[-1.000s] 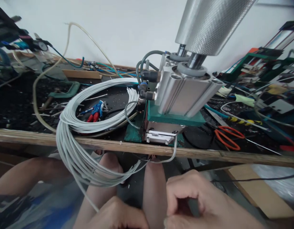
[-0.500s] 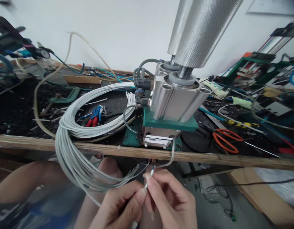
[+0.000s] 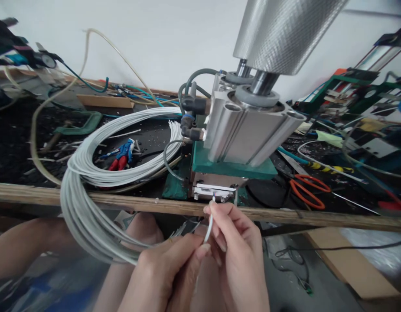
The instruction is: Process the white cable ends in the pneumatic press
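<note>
Both hands have come up from below the desk edge. Half a second back they pinched the wire end low, near the knees; now the tip sits right at the front of the press.

Right hand (image 3: 234, 242): thumb and forefinger closed on the thin white wire (image 3: 209, 225), holding its end up against the small metal jaw block (image 3: 214, 191) under the green plate (image 3: 231, 164). Whether the tip is inside the slot or only touching it, cannot tell (fingers cover the spot).

Left hand (image 3: 169, 277): fingers together around the same wire lower down, steadying it just behind the right hand.

So the wire end has moved from free in the lap to presented at the machine's mouth; judged from that, feeding is under way, not finished.

Around:
- Pneumatic cylinder (image 3: 249, 125) stands on the green plate, knurled metal roller (image 3: 285, 30) above it, grey air hoses (image 3: 187, 86) at its left.
- Coil of grey-white wire (image 3: 89, 173) lies over the wooden desk edge (image 3: 317, 214) and hangs into the lap, near the left hand; its loose cut ends fan out just beside the fingers and could snag.
- Orange scissors (image 3: 309, 190) right of the press, well apart.
- Red-and-blue pliers (image 3: 122, 156) inside the coil.
- Green clamp (image 3: 79, 125) further back on the left.
</note>
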`<state>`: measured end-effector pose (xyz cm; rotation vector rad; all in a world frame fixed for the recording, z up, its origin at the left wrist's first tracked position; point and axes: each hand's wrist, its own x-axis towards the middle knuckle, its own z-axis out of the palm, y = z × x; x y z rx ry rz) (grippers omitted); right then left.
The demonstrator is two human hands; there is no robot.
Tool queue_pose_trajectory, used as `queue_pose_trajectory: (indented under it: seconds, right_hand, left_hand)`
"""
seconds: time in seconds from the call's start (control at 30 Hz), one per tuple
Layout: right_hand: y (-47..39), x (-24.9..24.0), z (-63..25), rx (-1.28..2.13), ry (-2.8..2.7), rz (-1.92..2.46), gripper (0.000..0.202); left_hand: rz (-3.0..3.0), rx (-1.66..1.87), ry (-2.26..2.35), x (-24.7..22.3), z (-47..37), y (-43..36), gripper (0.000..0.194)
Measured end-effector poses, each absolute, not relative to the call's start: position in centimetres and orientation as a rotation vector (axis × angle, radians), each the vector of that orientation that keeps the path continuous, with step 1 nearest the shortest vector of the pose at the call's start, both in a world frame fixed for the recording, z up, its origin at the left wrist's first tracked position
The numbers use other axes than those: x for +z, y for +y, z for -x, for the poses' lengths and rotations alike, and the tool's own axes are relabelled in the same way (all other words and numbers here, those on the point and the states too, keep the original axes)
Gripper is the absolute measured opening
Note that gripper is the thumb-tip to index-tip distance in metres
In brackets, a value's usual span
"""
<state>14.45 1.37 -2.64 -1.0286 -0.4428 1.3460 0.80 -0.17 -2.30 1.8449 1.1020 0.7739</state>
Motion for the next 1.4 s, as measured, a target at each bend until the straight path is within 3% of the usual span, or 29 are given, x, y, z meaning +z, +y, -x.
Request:
queue_pose_trajectory:
  seconds: [0.4,0.97,1.23,1.4]
  right_hand:
    - [2.3,-2.2,-14.2,1.199,-0.413,1.093,0.016]
    - [2.7,-2.1,-13.9,1.187,-0.328,1.079,0.013]
    - [2.5,-2.1,-13.9,1.150,-0.304,1.116,0.020]
    - [2.7,-2.3,-13.7,1.154,-0.317,1.145,0.033]
  left_hand:
    - [-1.825,0.869,1.140,-0.7,-2.1,0.4,0.033]
    - [-1.836,0.916,1.100,-0.8,-2.7,1.1,0.034]
    - [-1.781,0.912,1.100,-0.9,-2.6,0.8,0.034]
    - [-1.762,0.908,1.101,-1.5,-2.3,1.1,0.033]
